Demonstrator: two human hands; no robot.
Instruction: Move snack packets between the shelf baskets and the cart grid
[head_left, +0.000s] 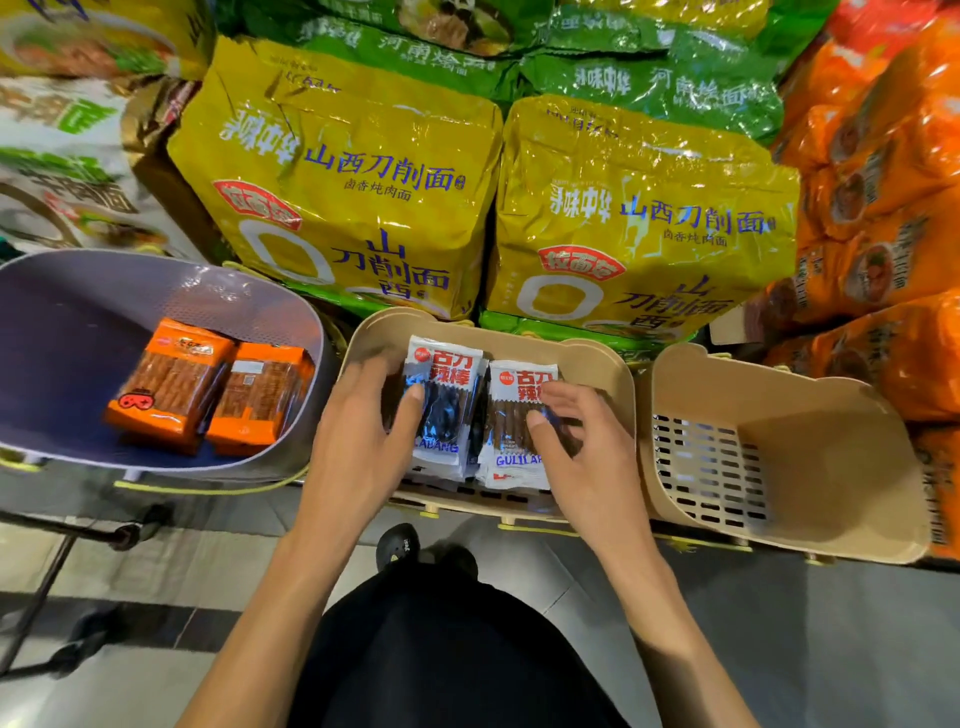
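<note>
Both hands reach into the middle beige basket (613, 364). The left hand (363, 441) has a loose grip on one white snack packet (441, 405); the right hand (576, 441) pinches its neighbour (514, 410).

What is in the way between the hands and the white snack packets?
Nothing visible. The left hand rests on the left packet and the right hand on the right packet, inside the open-topped middle basket.

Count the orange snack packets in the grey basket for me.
2. One orange packet lies left of centre in the grey basket; the second sits against its right side, near the basket wall. More could be hidden beneath them.
</note>
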